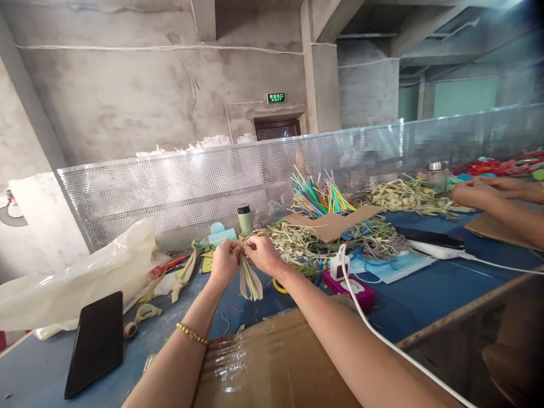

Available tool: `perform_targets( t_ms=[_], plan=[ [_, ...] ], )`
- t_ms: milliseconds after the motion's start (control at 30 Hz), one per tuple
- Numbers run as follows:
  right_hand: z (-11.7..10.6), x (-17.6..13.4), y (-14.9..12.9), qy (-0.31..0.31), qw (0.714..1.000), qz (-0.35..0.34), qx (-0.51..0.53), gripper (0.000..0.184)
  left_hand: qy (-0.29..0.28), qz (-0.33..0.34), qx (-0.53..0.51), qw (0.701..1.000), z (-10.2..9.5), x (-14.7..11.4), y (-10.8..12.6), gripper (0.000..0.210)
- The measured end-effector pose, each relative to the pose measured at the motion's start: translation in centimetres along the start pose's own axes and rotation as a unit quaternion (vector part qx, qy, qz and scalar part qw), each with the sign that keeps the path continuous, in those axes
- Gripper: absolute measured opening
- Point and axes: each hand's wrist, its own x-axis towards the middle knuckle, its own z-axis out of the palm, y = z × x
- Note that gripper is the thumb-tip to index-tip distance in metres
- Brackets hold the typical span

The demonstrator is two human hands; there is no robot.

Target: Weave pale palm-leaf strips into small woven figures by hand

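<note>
Pale strips [251, 285] are pinched at the top by the left hand [227, 259] and right hand [262, 254], fingers curled | loose ends are fanned downward above the blue table [410, 311] | cardboard [267, 362] is positioned nearer than the hands | green bottle [245, 222] is placed just beyond | black phone [96, 343] is laid at left.
</note>
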Motion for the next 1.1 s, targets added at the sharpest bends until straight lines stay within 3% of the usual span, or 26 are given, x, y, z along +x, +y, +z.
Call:
perform_targets(
  t_ms=[167, 367, 600, 733, 900, 1100],
  plan=[
    [-0.1, 0.1, 0.0, -0.041, 0.993, 0.035, 0.101, 0.018, 0.039, 0.001, -0.038, 0.999, 0.0, 0.1, -0.1, 0.016],
    [-0.7, 0.0, -0.5, -0.071, 0.969, 0.107, 0.211, 0.016, 0.042, -0.024, -0.111, 0.993, 0.1, 0.1, 0.3, 0.015],
    [-0.7, 0.1, -0.5, -0.034, 0.968, 0.121, 0.215, 0.02, -0.019, -0.071, -0.208, 0.975, 0.2, -0.4, 1.6, 0.018],
    [-0.6, 0.1, -0.5, -0.015, 0.964, 0.133, 0.231, 0.019, -0.025, -0.083, -0.237, 0.968, 0.1, -0.7, 2.2, 0.02],
    [-1.0, 0.1, -0.9, -0.002, 0.963, 0.152, 0.221, 0.017, -0.097, -0.073, -0.289, 0.95, -0.2, -1.0, 2.6, 0.039],
    [-1.0, 0.1, -0.4, -0.007, 0.98, 0.104, 0.169, 0.015, -0.064, -0.116, -0.352, 0.927, -0.8, -0.8, 2.3, 0.038]
  ],
)
